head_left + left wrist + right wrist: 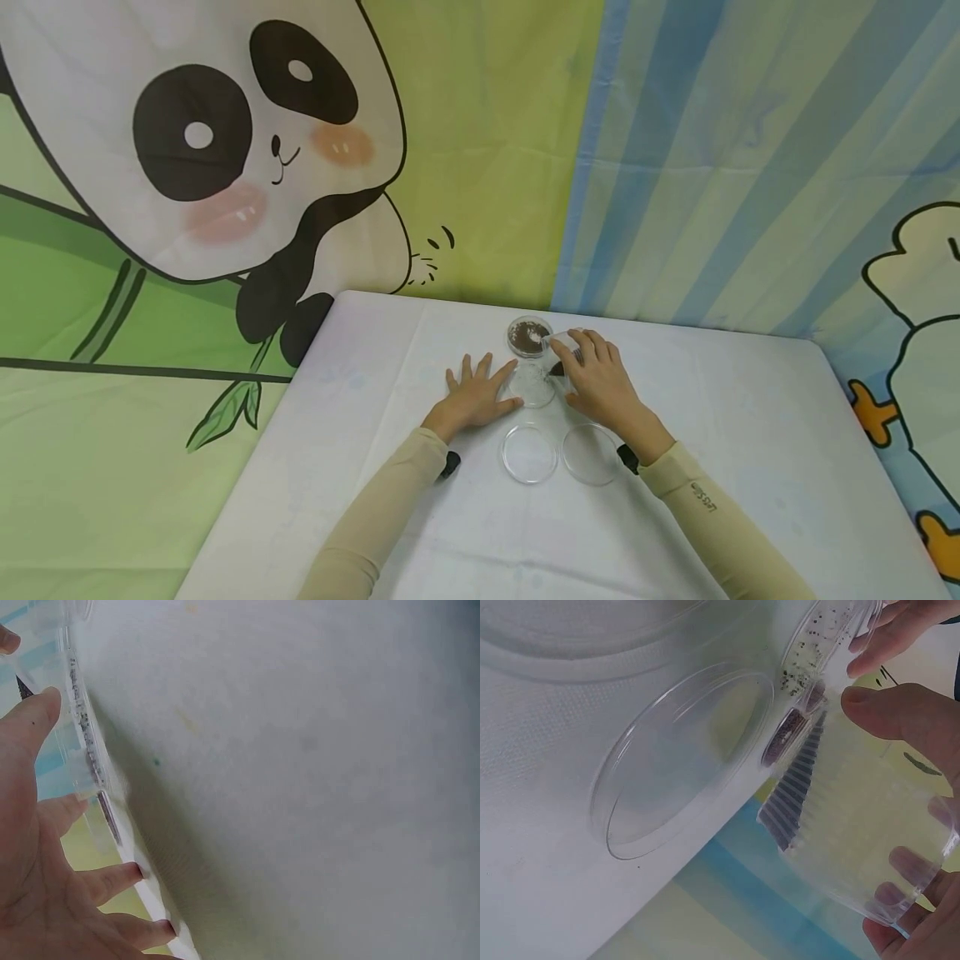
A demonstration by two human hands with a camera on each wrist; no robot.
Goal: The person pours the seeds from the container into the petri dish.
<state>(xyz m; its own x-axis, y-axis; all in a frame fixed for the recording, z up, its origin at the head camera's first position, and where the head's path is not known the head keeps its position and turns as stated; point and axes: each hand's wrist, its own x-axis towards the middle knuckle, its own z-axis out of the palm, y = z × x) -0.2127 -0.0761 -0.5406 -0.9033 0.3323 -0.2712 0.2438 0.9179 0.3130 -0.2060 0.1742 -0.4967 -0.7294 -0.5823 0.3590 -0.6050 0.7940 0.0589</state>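
Observation:
My right hand (pixel 603 387) grips a clear plastic container (pixel 855 832), tilted, with dark material gathered in its low corner. That corner is over the right rim of a clear petri dish (pixel 532 387), which has dark specks scattered inside, seen closely in the right wrist view. My left hand (pixel 474 398) is spread on the white table, its thumb and index finger beside the dish's left rim. Just behind stands another petri dish (pixel 528 337) holding brown granules with a pale patch.
Two clear round lids or dishes (pixel 529 454) lie side by side nearer to me, the right one (pixel 587 456) close to my right wrist. A white cloth covers the table (pixel 420 533). Behind it hangs a cartoon panda backdrop (pixel 315 150).

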